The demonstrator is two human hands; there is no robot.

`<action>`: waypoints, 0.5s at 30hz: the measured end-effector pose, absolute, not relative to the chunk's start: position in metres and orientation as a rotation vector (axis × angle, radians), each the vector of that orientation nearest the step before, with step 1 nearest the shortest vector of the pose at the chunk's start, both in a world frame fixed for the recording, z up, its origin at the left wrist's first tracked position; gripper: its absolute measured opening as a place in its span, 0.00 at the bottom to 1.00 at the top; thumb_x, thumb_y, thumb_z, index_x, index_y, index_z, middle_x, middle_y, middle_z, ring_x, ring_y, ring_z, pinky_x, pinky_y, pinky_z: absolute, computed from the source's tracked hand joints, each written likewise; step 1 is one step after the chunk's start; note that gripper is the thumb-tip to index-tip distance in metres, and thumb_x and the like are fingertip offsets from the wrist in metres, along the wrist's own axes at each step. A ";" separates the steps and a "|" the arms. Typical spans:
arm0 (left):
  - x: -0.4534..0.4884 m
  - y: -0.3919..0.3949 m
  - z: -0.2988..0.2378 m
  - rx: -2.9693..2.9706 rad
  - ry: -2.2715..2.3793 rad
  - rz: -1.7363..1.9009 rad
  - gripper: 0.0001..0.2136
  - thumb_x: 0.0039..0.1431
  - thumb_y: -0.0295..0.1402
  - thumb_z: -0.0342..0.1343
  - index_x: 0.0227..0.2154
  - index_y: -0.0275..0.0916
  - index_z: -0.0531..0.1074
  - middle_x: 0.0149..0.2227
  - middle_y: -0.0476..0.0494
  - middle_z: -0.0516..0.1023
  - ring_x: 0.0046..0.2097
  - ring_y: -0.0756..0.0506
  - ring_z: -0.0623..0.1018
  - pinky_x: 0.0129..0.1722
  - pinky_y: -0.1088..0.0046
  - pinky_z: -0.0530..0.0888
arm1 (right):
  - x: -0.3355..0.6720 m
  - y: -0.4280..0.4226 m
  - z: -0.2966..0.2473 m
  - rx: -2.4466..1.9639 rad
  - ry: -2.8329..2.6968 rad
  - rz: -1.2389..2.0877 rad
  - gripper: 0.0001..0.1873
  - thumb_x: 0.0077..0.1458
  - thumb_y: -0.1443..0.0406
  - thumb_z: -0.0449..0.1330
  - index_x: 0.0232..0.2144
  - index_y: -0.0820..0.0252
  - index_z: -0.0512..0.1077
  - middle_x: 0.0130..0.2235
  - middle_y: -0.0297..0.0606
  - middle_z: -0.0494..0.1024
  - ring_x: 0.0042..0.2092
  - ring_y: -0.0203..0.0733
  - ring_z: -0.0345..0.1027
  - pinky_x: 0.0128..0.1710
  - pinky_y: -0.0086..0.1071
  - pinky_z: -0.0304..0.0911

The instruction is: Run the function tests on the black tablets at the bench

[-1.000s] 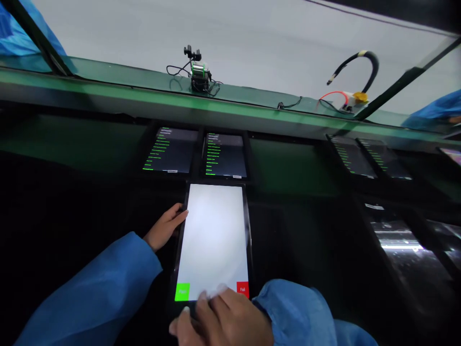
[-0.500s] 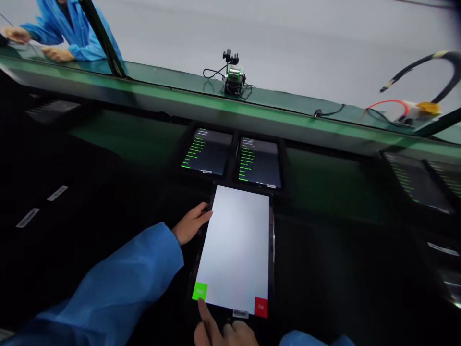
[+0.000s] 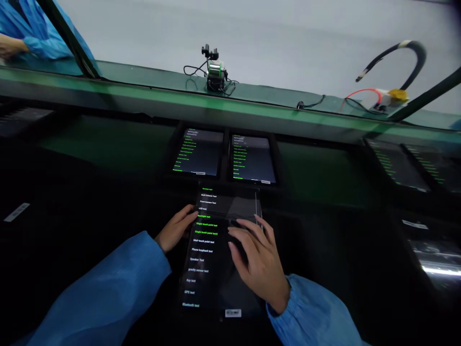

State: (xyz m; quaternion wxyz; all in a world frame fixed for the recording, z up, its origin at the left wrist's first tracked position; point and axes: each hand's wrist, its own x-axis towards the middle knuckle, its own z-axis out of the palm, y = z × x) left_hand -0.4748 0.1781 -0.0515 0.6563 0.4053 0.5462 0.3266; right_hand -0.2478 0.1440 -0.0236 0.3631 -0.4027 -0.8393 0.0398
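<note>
A tablet (image 3: 223, 269) lies in front of me, its dark screen listing tests in white, several of them in green. My left hand (image 3: 176, 228) is at its left edge, thumb on the frame and the other fingers reaching down the side, partly hidden. Over the upper right part of the screen is my right hand (image 3: 257, 257), fingers spread and slightly bent, holding nothing. Whether its fingertips touch the glass I cannot tell. A small barcode label (image 3: 233, 313) is stuck on the tablet's lower edge.
Beyond stand two more tablets, one on the left (image 3: 200, 151) and one on the right (image 3: 253, 157), with green lists. Other tablets (image 3: 399, 166) lie at far right. A green ledge (image 3: 266, 103) carries a small device (image 3: 215, 72) with cables. Behind it at left is a person's blue sleeve (image 3: 50, 43).
The tablet's screen went from white with green and red corner buttons to the test list. My right hand moved up from the lower left corner, fingers now spread. My left hand stayed at the edge.
</note>
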 end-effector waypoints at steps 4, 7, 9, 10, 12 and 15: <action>-0.476 0.177 -0.051 0.906 1.292 0.717 0.21 0.57 0.51 0.53 0.48 0.46 0.65 0.43 0.48 0.74 0.42 0.44 0.75 0.38 0.70 0.71 | -0.243 0.150 -0.026 -1.116 -2.159 0.097 0.11 0.61 0.70 0.53 0.47 0.60 0.65 0.45 0.35 0.78 0.55 0.44 0.64 0.64 0.50 0.42; -0.475 0.178 -0.051 0.892 1.317 0.719 0.22 0.57 0.52 0.52 0.50 0.46 0.65 0.44 0.48 0.74 0.43 0.44 0.75 0.38 0.70 0.72 | -0.241 0.153 -0.028 -1.195 -2.160 0.100 0.14 0.63 0.67 0.52 0.51 0.60 0.64 0.49 0.36 0.76 0.58 0.45 0.61 0.65 0.51 0.37; -0.475 0.178 -0.051 0.878 1.328 0.723 0.22 0.58 0.52 0.52 0.51 0.47 0.64 0.44 0.48 0.75 0.43 0.44 0.76 0.39 0.70 0.72 | -0.241 0.153 -0.030 -1.249 -2.163 0.109 0.16 0.63 0.65 0.52 0.53 0.61 0.62 0.51 0.36 0.75 0.60 0.45 0.59 0.65 0.51 0.32; -0.474 0.178 -0.051 0.872 1.332 0.726 0.22 0.58 0.52 0.53 0.51 0.48 0.64 0.44 0.49 0.75 0.42 0.45 0.76 0.39 0.70 0.72 | -0.241 0.153 -0.031 -1.276 -2.171 0.123 0.16 0.64 0.64 0.51 0.54 0.61 0.62 0.52 0.36 0.74 0.60 0.45 0.58 0.65 0.51 0.28; -0.474 0.177 -0.052 0.866 1.334 0.725 0.23 0.57 0.52 0.53 0.51 0.48 0.64 0.43 0.49 0.75 0.42 0.45 0.76 0.39 0.71 0.73 | -0.241 0.153 -0.033 -1.326 -2.195 0.167 0.18 0.64 0.63 0.51 0.55 0.61 0.60 0.52 0.37 0.74 0.62 0.44 0.56 0.65 0.51 0.21; -0.474 0.177 -0.055 0.876 1.323 0.713 0.24 0.57 0.53 0.53 0.51 0.47 0.64 0.45 0.48 0.75 0.42 0.45 0.76 0.37 0.72 0.73 | -0.241 0.155 -0.033 -1.343 -2.211 0.200 0.18 0.65 0.62 0.51 0.56 0.60 0.59 0.52 0.36 0.75 0.62 0.43 0.56 0.64 0.51 0.16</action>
